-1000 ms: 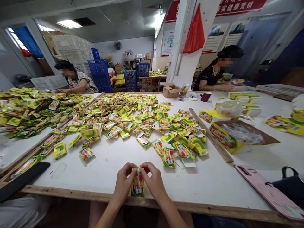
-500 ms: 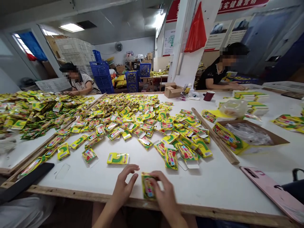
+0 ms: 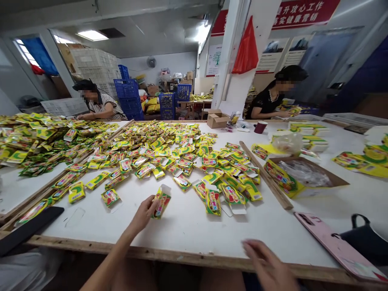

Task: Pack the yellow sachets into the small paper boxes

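Observation:
My left hand (image 3: 148, 209) pinches a small yellow-and-green printed carton (image 3: 161, 203) by its left side, just above the white tabletop. A white flap stands up at the carton's top end. Over the table's front edge, to the right, is my right hand (image 3: 268, 262), somewhat blurred. Its fingers are loosely bent and apart, with nothing visible in them. Another small carton (image 3: 213, 201) lies to the right of my left hand, and beside it is one with its white flap folded out (image 3: 232, 195). A single carton (image 3: 110, 197) rests to the left.
Piled cartons (image 3: 145, 141) cover the table's far side. A wooden strip (image 3: 266, 176) divides it from an open display box (image 3: 303, 173) holding clear plastic. A pink phone (image 3: 330, 238) lies at right, a black bar (image 3: 33, 228) at left. Two people (image 3: 98, 101) work across the table.
My left hand has moved forward and now holds the carton that lay alone in front. My right hand has swung right, toward the table edge; the carton it held is out of sight.

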